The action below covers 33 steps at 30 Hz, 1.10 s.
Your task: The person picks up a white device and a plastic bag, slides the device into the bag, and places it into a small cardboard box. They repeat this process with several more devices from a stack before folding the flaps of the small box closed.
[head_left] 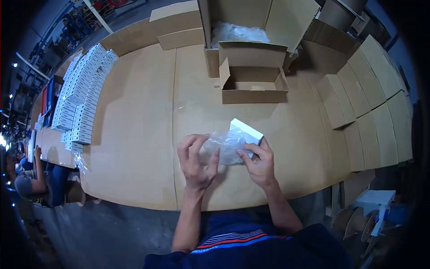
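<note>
A small white box (247,130) and a clear plastic bag (228,144) are in front of me, above the cardboard-covered table. My right hand (258,162) is closed on the box, its thumb pressing the bag against the near side. Fingers spread, my left hand (196,162) is at the bag's left edge; the thumb and fingertips are apart and overlap the film in this view. Just beyond stands a brown carton (254,97) with its lid raised.
Stacks of small white boxes (83,96) line the table's left side. Closed brown cartons (375,105) are piled at the right. At the back, a large box (291,20) holds clear plastic bags (239,33). A person (33,184) sits at the far left.
</note>
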Each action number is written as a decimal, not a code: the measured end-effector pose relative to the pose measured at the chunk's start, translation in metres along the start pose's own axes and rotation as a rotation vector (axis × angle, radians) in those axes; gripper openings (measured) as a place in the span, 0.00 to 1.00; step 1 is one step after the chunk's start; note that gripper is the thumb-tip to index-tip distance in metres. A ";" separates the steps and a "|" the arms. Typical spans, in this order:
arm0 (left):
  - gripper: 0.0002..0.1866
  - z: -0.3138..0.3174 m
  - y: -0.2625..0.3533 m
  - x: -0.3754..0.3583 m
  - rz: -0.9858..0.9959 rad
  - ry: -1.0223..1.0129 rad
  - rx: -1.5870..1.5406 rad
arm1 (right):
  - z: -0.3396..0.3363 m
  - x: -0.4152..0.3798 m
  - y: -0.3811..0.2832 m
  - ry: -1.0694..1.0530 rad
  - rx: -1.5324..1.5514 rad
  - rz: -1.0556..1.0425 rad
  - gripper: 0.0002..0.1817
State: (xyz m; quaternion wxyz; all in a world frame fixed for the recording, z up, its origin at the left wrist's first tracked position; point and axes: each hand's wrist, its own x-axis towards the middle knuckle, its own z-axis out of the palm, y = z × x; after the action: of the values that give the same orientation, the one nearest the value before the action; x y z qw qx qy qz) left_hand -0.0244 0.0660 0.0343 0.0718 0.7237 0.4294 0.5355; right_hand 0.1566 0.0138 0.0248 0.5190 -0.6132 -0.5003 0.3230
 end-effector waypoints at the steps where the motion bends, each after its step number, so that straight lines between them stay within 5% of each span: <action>1: 0.19 -0.002 0.007 0.006 0.077 -0.077 0.020 | 0.000 0.000 0.003 -0.003 -0.044 -0.066 0.09; 5: 0.21 0.007 0.011 0.016 0.180 -0.280 0.040 | -0.004 0.002 0.001 -0.013 -0.134 -0.273 0.10; 9: 0.11 0.018 0.002 0.015 0.213 -0.264 -0.011 | -0.010 0.004 -0.003 -0.043 -0.168 -0.365 0.10; 16: 0.03 0.018 0.005 0.015 -0.073 -0.340 -0.101 | -0.025 0.001 -0.009 -0.155 -0.182 -0.176 0.09; 19: 0.07 0.008 0.012 0.032 -0.440 -0.553 -0.356 | -0.030 0.000 -0.005 -0.168 -0.210 -0.139 0.10; 20: 0.16 -0.002 0.011 0.040 -0.409 -0.731 -0.297 | -0.031 -0.001 -0.004 -0.145 -0.209 -0.129 0.10; 24: 0.25 -0.001 0.000 0.037 -0.333 -0.750 -0.336 | -0.037 -0.001 -0.006 -0.165 -0.222 -0.091 0.11; 28: 0.24 0.004 -0.003 0.036 -0.245 -0.540 -0.280 | -0.042 -0.002 -0.011 -0.176 -0.250 -0.086 0.09; 31: 0.23 -0.005 0.006 0.043 -0.436 -0.406 -0.281 | -0.042 -0.002 -0.011 -0.147 -0.198 -0.034 0.10; 33: 0.23 0.002 -0.012 0.031 -0.448 -0.096 -0.352 | -0.039 -0.004 -0.011 -0.097 -0.146 0.047 0.10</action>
State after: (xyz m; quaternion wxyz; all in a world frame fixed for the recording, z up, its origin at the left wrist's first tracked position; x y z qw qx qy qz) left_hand -0.0276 0.0960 0.0489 0.3331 0.6118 0.4749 0.5378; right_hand 0.1878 -0.0025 0.0450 0.4402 -0.6445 -0.5326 0.3273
